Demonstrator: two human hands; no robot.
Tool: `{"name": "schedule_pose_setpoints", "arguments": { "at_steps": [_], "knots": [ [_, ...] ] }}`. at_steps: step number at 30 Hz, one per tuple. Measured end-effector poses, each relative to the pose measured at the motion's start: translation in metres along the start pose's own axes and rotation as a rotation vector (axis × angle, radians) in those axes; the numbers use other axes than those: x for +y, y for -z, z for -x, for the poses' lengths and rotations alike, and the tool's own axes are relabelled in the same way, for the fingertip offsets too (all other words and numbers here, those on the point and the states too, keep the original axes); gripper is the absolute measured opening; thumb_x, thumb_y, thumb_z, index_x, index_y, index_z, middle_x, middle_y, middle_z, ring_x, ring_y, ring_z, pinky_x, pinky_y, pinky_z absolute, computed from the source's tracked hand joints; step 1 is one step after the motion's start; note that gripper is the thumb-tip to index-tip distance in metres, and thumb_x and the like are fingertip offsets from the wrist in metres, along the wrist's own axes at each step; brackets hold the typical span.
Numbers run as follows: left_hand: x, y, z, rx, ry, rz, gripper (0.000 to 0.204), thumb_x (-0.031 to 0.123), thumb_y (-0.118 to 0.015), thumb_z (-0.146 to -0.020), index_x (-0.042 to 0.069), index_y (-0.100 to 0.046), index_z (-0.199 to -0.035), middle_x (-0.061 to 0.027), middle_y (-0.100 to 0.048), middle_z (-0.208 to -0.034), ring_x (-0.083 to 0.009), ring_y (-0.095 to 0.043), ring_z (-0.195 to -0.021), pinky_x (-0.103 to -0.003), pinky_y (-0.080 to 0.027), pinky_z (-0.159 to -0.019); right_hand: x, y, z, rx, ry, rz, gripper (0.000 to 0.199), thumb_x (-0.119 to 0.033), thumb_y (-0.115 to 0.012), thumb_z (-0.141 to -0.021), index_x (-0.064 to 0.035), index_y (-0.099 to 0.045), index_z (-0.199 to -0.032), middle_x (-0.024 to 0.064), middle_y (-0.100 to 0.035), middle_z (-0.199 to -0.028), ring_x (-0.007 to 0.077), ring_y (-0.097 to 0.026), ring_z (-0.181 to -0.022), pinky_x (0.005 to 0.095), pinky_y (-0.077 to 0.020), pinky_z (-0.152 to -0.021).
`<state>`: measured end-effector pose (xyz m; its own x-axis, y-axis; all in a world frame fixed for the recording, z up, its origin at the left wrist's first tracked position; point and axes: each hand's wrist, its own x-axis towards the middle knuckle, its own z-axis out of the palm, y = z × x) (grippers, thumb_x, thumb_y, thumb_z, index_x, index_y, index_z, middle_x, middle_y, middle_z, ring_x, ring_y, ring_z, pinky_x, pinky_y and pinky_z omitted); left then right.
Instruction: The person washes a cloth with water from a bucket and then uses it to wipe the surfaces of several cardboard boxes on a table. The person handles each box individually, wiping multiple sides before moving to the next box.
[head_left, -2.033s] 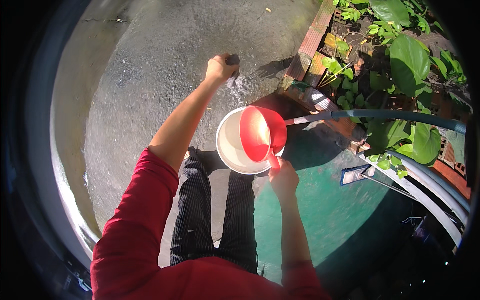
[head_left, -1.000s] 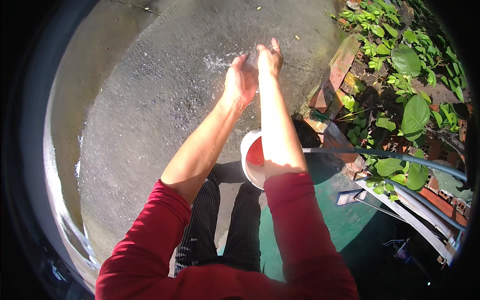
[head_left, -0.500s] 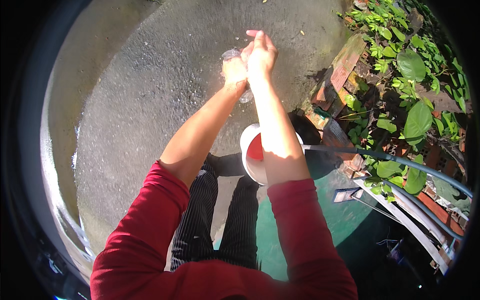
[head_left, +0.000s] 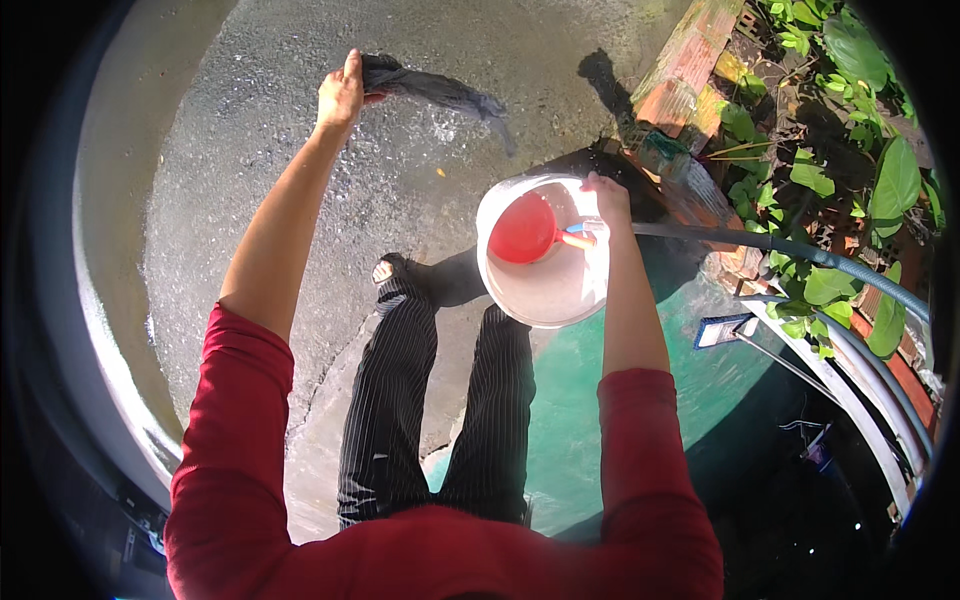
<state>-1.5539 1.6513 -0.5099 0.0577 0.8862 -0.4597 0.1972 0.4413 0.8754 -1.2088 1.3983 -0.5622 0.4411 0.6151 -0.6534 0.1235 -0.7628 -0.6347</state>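
Observation:
My left hand (head_left: 343, 95) is closed on one end of a dark grey cloth (head_left: 430, 90), which trails off to the right over the concrete. With my right hand (head_left: 607, 199) I grip the right rim of a white bucket (head_left: 572, 300). Inside the bucket lies a red dipper (head_left: 522, 230), its handle pointing toward the right wall. Near that handle a light-blue piece (head_left: 590, 227) shows at the bucket's wall. How full of water the bucket is, I cannot tell.
A grey-blue hose (head_left: 780, 243) runs from behind my right wrist to the right. Bricks (head_left: 690, 60) and leafy plants (head_left: 890, 180) edge the right side. A long-handled brush or squeegee (head_left: 722, 331) lies on the green floor (head_left: 570, 420). Wet concrete (head_left: 260, 130) spreads ahead.
My hands, together in splashing water before, have parted. The left moved left with the grey cloth; the right came back to the bucket's rim. The bucket's inside shows more fully now.

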Motion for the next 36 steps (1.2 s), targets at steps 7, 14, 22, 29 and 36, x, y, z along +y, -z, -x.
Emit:
{"name": "schedule_pose_setpoints", "arguments": {
  "at_steps": [7, 14, 22, 29, 36],
  "knots": [
    [-0.113, 0.039, -0.029, 0.060, -0.097, -0.772, 0.061, 0.063, -0.054, -0.081, 0.004, -0.067, -0.093, -0.0175, -0.067, -0.083, -0.0238, -0.067, -0.080, -0.034, -0.049, -0.072, 0.176, -0.051, -0.001, -0.166, 0.039, 1.517, 0.040, -0.017, -0.054, -0.085, -0.0115, -0.048, -0.124, 0.0133, -0.056, -0.110, 0.0302, -0.054, -0.105, 0.0402, -0.0438, -0.089],
    [-0.135, 0.074, 0.004, 0.041, -0.070, -0.675, 0.043, 0.043, -0.063, -0.083, 0.004, -0.067, -0.100, -0.0070, -0.068, -0.087, -0.0107, -0.061, -0.079, -0.027, -0.046, -0.073, 0.208, -0.062, 0.048, -0.210, -0.066, 1.109, 0.047, -0.026, -0.053, -0.087, -0.0094, -0.039, -0.129, 0.0192, -0.050, -0.113, 0.0385, -0.052, -0.104, 0.0471, -0.0426, -0.090],
    [-0.166, 0.051, 0.037, -0.001, 0.138, -0.099, 0.028, 0.029, -0.071, -0.080, 0.004, -0.068, -0.094, -0.0017, -0.067, -0.084, -0.0078, -0.058, -0.073, -0.023, -0.044, -0.064, 0.142, -0.114, 0.061, -0.323, -0.593, 0.694, 0.042, -0.031, -0.049, -0.084, -0.0010, -0.059, -0.112, 0.0222, -0.060, -0.114, 0.0351, -0.058, -0.107, 0.0410, -0.0471, -0.090],
    [-0.124, -0.013, 0.058, -0.202, 0.227, 0.231, 0.022, 0.016, -0.071, -0.078, 0.008, -0.066, -0.098, -0.0034, -0.067, -0.093, -0.0120, -0.063, -0.076, -0.026, -0.050, -0.064, 0.203, -0.196, -0.003, -0.079, -0.494, 0.192, 0.037, -0.028, -0.054, -0.082, 0.0008, -0.061, -0.104, 0.0203, -0.064, -0.101, 0.0298, -0.064, -0.075, 0.0375, -0.0514, -0.061],
    [-0.105, -0.017, 0.064, -0.250, 0.308, 0.190, 0.053, 0.009, -0.069, -0.078, 0.009, -0.049, -0.127, -0.0054, -0.062, -0.105, -0.0159, -0.061, -0.090, -0.032, -0.051, -0.072, 0.140, -0.055, 0.108, -0.325, -0.492, -0.501, 0.034, -0.016, -0.061, -0.085, -0.0064, -0.056, -0.118, -0.0012, -0.056, -0.077, 0.0083, -0.056, -0.065, 0.0214, -0.0417, -0.052]
  ]
}}
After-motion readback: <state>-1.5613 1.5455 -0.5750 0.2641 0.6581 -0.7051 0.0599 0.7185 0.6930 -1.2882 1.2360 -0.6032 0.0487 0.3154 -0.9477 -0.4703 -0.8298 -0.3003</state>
